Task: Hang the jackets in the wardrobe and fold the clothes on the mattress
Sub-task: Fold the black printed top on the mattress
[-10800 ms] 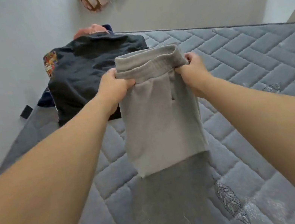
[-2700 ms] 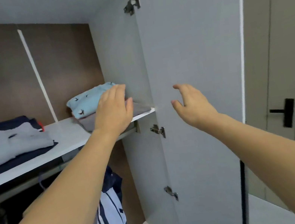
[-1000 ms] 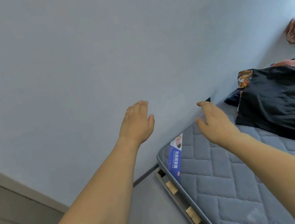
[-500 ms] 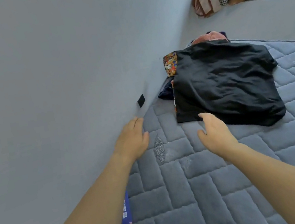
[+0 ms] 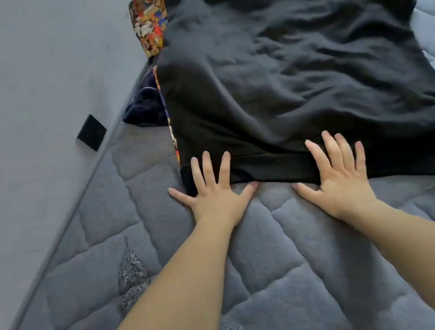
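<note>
On the mattress [image 5: 298,252], toward its far end near the wall, a black shirt [image 5: 294,64] lies spread flat, hem toward the person. It is creased across the middle. Its far part runs past the top of the picture, so sleeves and collar cannot be checked.

Left hand [image 5: 212,192]: fingers straight and spread, gripping nothing. Fingertips rest on the hem band near the shirt's left corner; palm and thumb lie on the mattress.

Right hand [image 5: 336,170]: likewise flat and splayed, gripping nothing. Fingers lie on the hem further right, thumb on the mattress just short of the cloth.

Step in hand, as a judgement: start of folding this shirt. Both hands are set on the hem, either to smooth it or to take hold of it.

Next move calls for: curling the fingers under the hem at both points to pinch it, then lifting or drawing the cloth evenly so the creases pull out. The shirt's right corner lies well outside the right hand and may sag or trail.

Beneath the shirt along its left edge shows a patterned cloth [image 5: 149,22] in many colours, and beside it a dark blue garment [image 5: 144,105] bunched against the wall [image 5: 10,99]. Lifting the shirt may drag these. A small black square [image 5: 91,132] sits on the wall just above the mattress edge.
</note>
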Demonstrator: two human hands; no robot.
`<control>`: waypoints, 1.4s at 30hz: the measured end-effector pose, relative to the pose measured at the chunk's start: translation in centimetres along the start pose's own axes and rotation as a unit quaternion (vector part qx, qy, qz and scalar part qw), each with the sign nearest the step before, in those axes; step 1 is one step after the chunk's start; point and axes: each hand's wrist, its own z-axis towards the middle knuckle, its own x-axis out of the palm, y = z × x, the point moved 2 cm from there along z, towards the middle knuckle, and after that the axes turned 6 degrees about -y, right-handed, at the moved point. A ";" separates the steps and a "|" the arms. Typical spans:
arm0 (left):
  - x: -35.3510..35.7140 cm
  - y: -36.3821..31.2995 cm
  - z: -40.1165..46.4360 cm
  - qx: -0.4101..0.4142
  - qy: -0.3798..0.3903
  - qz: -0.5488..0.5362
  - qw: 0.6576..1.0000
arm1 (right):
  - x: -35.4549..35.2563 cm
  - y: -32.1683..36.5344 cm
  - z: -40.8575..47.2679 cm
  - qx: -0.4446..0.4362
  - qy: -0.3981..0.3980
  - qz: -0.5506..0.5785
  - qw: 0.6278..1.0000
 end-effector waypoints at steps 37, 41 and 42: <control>0.5 -2.1 -4.6 0.085 -0.224 0.131 0.962 | -1.9 -0.7 -4.4 -0.105 -0.147 -0.031 0.983; 1.1 -1.5 -12.5 0.135 -0.152 0.192 0.960 | -2.7 -2.1 -12.2 -0.124 -0.057 -0.069 0.988; 1.3 -1.3 -14.7 0.144 -0.132 0.208 0.958 | -3.0 -2.1 -14.1 -0.126 -0.045 -0.068 0.989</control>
